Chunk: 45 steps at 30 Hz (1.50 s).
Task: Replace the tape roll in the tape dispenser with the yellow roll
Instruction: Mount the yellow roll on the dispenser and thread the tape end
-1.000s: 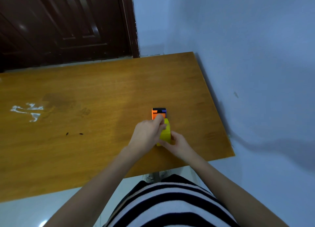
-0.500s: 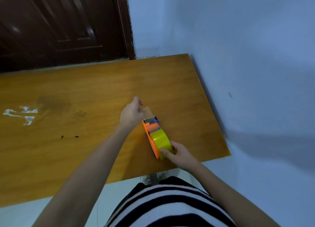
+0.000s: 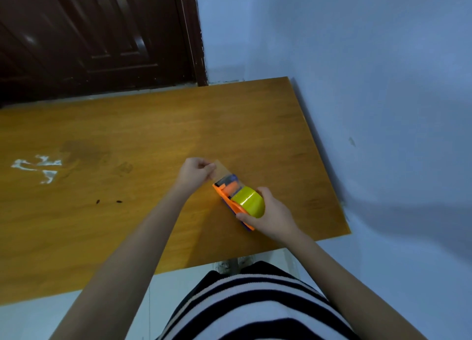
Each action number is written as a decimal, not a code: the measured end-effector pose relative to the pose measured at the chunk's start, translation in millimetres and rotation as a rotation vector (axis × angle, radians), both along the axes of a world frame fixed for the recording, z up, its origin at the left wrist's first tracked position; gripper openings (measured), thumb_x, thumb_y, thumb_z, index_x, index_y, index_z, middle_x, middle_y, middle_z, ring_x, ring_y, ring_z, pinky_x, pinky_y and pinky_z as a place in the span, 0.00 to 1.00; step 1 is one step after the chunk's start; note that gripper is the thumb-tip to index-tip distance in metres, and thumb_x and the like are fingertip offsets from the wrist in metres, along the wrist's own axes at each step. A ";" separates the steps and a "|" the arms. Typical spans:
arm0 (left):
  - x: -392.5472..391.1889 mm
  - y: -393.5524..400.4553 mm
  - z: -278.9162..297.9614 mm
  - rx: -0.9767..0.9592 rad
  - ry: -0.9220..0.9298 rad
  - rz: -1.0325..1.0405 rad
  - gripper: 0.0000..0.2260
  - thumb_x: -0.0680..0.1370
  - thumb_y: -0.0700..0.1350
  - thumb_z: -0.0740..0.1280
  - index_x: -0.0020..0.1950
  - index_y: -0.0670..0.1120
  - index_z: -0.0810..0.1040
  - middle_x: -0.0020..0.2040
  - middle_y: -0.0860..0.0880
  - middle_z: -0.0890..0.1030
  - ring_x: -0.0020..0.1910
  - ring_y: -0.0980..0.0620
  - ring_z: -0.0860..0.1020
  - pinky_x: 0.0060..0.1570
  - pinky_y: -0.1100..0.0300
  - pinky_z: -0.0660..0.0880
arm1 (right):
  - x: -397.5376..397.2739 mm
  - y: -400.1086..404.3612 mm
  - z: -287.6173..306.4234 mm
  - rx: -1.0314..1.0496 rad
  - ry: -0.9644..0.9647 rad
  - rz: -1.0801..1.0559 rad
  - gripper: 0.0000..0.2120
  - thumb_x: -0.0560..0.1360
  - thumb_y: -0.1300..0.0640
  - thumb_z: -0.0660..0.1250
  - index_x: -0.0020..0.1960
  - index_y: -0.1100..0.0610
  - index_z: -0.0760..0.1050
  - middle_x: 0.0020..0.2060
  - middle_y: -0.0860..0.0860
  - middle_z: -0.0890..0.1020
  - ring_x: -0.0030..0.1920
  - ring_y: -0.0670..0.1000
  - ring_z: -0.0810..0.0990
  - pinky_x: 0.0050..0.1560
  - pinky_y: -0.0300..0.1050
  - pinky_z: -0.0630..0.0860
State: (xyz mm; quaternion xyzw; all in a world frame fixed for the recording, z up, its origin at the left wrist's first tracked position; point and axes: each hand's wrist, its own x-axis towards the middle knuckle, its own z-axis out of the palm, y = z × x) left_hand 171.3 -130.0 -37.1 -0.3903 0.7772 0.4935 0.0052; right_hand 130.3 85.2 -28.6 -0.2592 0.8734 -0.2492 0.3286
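Note:
The orange tape dispenser (image 3: 226, 194) lies tilted on the wooden table (image 3: 153, 135), near its right front corner. The yellow roll (image 3: 249, 203) sits in the dispenser. My right hand (image 3: 270, 217) grips the dispenser's rear end and the roll. My left hand (image 3: 195, 172) pinches the free tape end (image 3: 221, 170), a translucent strip stretched out from the dispenser's front, past its dark blue part (image 3: 229, 179). No other tape roll is in view.
A blue wall (image 3: 383, 110) runs along the table's right edge. A dark wooden door (image 3: 89, 33) stands behind the table. White smears (image 3: 38, 167) and small dark specks (image 3: 108, 201) mark the tabletop at the left. My striped shirt (image 3: 255, 301) fills the bottom.
My left hand left the roll and moved up-left, drawing the tape end out through the dispenser's front. The dispenser turned to lie diagonally, with my right hand now wrapped around its rear.

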 end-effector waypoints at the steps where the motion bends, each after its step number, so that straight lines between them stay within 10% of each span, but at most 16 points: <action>1: 0.7 -0.6 -0.7 -0.003 0.008 0.014 0.09 0.79 0.41 0.64 0.48 0.37 0.81 0.34 0.46 0.80 0.41 0.45 0.79 0.50 0.47 0.78 | 0.7 -0.1 -1.1 0.001 0.030 0.041 0.34 0.71 0.36 0.66 0.70 0.49 0.60 0.55 0.47 0.77 0.55 0.51 0.78 0.49 0.47 0.75; 16: -7.8 2.1 -17.3 -0.042 -0.160 0.060 0.08 0.77 0.43 0.66 0.48 0.39 0.81 0.41 0.42 0.81 0.41 0.47 0.77 0.48 0.50 0.78 | -4.8 8.7 -4.1 -0.022 0.053 0.201 0.37 0.75 0.39 0.63 0.76 0.52 0.53 0.63 0.50 0.76 0.59 0.50 0.78 0.58 0.46 0.76; 22: -3.3 -1.4 -14.2 -0.056 -0.158 0.057 0.09 0.78 0.43 0.66 0.48 0.38 0.81 0.39 0.44 0.81 0.41 0.48 0.77 0.43 0.55 0.75 | -8.2 9.9 -5.8 -0.027 0.096 0.254 0.29 0.75 0.39 0.63 0.71 0.51 0.61 0.54 0.46 0.78 0.47 0.44 0.78 0.46 0.40 0.75; 25: 4.0 -5.3 -4.2 0.117 -0.057 0.119 0.08 0.78 0.40 0.66 0.39 0.41 0.80 0.27 0.53 0.81 0.36 0.50 0.76 0.39 0.59 0.74 | -16.1 11.1 -3.5 -0.010 0.053 0.241 0.25 0.74 0.39 0.63 0.67 0.48 0.64 0.47 0.43 0.78 0.45 0.45 0.77 0.45 0.43 0.75; 32: 13.7 3.0 22.4 0.991 0.130 0.297 0.16 0.82 0.47 0.55 0.50 0.37 0.75 0.45 0.39 0.84 0.46 0.43 0.83 0.47 0.53 0.79 | -20.4 -23.1 7.3 0.123 0.100 0.173 0.32 0.73 0.29 0.51 0.52 0.56 0.74 0.42 0.52 0.80 0.44 0.53 0.79 0.46 0.50 0.75; 39: 19.5 19.1 9.0 1.280 0.229 0.483 0.33 0.79 0.61 0.52 0.67 0.33 0.68 0.57 0.33 0.78 0.59 0.36 0.76 0.64 0.47 0.70 | -25.0 -35.9 4.4 0.087 -0.039 0.063 0.28 0.76 0.36 0.57 0.59 0.59 0.76 0.53 0.55 0.81 0.54 0.56 0.79 0.55 0.51 0.75; 45: 22.0 27.5 7.1 1.196 0.241 0.455 0.38 0.73 0.70 0.56 0.60 0.35 0.72 0.57 0.37 0.79 0.59 0.40 0.78 0.63 0.50 0.72 | -25.9 -39.1 -6.0 0.045 -0.106 0.015 0.21 0.76 0.41 0.59 0.49 0.59 0.77 0.39 0.52 0.79 0.46 0.56 0.81 0.44 0.49 0.75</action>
